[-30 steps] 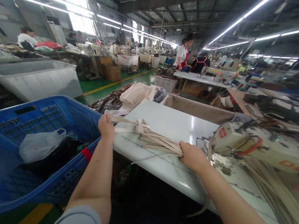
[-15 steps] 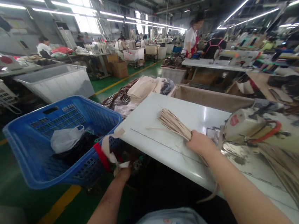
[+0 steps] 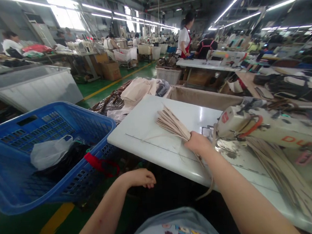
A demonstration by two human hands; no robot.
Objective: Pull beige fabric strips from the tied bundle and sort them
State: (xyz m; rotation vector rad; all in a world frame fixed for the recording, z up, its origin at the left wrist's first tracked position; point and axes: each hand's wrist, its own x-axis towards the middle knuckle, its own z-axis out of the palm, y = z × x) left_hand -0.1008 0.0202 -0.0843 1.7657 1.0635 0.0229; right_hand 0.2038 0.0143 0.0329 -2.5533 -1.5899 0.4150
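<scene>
My right hand (image 3: 198, 142) is wrapped round one end of a bundle of thin beige fabric strips (image 3: 171, 123). The strips fan out over the white sewing table (image 3: 142, 144), and a loose tail hangs past the table's front edge. Just right of that hand stands a sewing machine (image 3: 245, 123). My left hand (image 3: 142, 178) hovers in front of the table edge, its fingers curled in and nothing visible in them. Near it, a red strap (image 3: 101, 164) hangs on the side of a blue plastic basket (image 3: 76, 183).
Inside the basket lie a white plastic bag (image 3: 50, 151) and a black one. More long strips (image 3: 282, 171) lie under and beside the machine. Beyond the table are piled cloth (image 3: 138, 91) and a large grey bin (image 3: 45, 87). Several people work at farther tables.
The pale strip that hung at my left hand by the basket is out of sight, and that hand has moved right. My right hand keeps its grip on the bundle. The view has turned right.
</scene>
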